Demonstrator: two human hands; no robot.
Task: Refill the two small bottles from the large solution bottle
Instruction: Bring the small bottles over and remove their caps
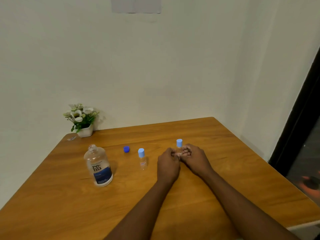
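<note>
The large clear solution bottle (99, 167) with a blue label stands uncapped at the left of the wooden table (225, 170). Its dark blue cap (126, 149) lies to the right of it. A small clear bottle (142, 158) with a light blue cap stands upright near the middle. A second small bottle (179, 144), also capped in light blue, stands between my two hands. My left hand (168, 163) and my right hand (194, 157) both curl their fingers around its body, which is mostly hidden.
A white pot of artificial flowers (82, 120) stands at the table's far left corner against the wall, with a small wrapper (71, 138) beside it. A dark door frame (297, 118) runs along the right side.
</note>
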